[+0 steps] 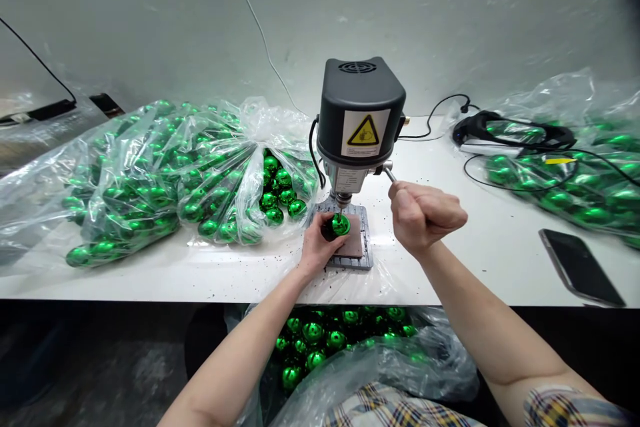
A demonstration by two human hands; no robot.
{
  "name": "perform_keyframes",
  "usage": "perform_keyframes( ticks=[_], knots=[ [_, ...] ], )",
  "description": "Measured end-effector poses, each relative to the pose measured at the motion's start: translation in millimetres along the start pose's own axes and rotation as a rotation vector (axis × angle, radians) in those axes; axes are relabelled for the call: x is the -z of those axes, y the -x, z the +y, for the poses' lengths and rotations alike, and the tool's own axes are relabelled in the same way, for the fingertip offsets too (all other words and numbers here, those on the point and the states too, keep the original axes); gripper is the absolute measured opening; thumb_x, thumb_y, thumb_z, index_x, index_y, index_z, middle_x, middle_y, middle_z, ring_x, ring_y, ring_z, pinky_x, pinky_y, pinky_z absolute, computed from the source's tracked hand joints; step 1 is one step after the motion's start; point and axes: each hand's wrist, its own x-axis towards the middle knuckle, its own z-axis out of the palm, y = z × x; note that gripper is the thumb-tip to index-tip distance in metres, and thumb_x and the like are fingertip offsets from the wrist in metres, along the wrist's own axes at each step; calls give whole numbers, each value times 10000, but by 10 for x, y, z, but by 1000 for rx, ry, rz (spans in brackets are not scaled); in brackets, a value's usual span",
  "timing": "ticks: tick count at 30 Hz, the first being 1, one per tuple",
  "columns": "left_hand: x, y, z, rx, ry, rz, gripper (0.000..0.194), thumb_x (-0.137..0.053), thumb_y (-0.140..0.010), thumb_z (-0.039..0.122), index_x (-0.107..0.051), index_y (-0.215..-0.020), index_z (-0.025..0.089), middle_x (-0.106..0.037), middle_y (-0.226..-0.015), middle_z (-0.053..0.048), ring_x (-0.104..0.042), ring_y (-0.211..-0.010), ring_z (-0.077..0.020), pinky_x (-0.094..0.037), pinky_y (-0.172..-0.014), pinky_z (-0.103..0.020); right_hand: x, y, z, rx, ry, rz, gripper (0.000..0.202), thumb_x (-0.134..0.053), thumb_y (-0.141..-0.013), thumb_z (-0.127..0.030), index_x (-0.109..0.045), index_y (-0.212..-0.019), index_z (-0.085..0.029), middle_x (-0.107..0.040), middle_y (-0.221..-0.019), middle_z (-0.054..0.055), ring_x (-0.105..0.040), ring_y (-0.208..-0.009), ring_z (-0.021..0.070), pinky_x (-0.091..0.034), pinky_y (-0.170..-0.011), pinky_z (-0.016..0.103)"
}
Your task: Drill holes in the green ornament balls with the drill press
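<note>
1. Head view, biggest first: the white tabletop [465,273] runs under both hands, with dark specks scattered round the left one. I'd brush those off near the work so nothing rocks.
2. Clear plastic bag of green balls [145,207] sits left of the left hand. Loose film near a spinning tool is asking for a snag, so I'd tuck it back.
3. Benchtop drill press [367,113] stands just beyond and between the hands, slotted base [367,257] by the left fingers.
4. Right hand [423,217] is closed round the end of the feed lever [391,174]. Slow, even pressure seems best; yanking could crack a thin shell.
5. Left hand [319,241] has thumb and fingers wrapped round the sides of a shiny green ball [342,227], over the brown pad [354,245]. Round things like to spin, so I'd pinch low and firm, fingertips well off the top.
6. Drill bit [339,215] points down at the ball's top, right by the left fingers. Can't tell if it's touching or already in. Dead centre matters, since a slick curve probably makes it skate.
</note>
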Motion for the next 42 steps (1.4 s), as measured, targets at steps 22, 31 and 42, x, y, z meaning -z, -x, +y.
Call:
perform_keyframes(
  ticks=[22,31,42],
  knots=[
    [1029,-720,17,-140,-789,-337,523,-618,-648,-70,-704,-1079,213,-626,-1094,-86,-603,-987,-263,-482,-929,-399,-215,-699,59,-523,-46,266,483,-669,-865,-305,-371,-496,-217,-321,-421,-63,-245,-339,61,-142,-320,282],
    [948,-286,287,237,352,-59,613,-795,-758,392,-589,-1298,186,-686,-1050,-85,-668,-938,-195,-546,-823,-342,-228,-695,61,-492,-67,280,464,-644,-860,-252,-387,-475,-224,-337,-415,-57,-240,-332,66,-135,-319,293],
    [511,-186,116,284,343,-141,601,-842,-699,349,-651,-1237,161,-737,-1055,-92,-681,-880,-179,-549,-743,-293,-161,-662,147,-536,26,214,517,-652,-876,-482,-357,-528,-239,-342,-435,-46,-269,-391,89,-234,-383,319]
  ],
)
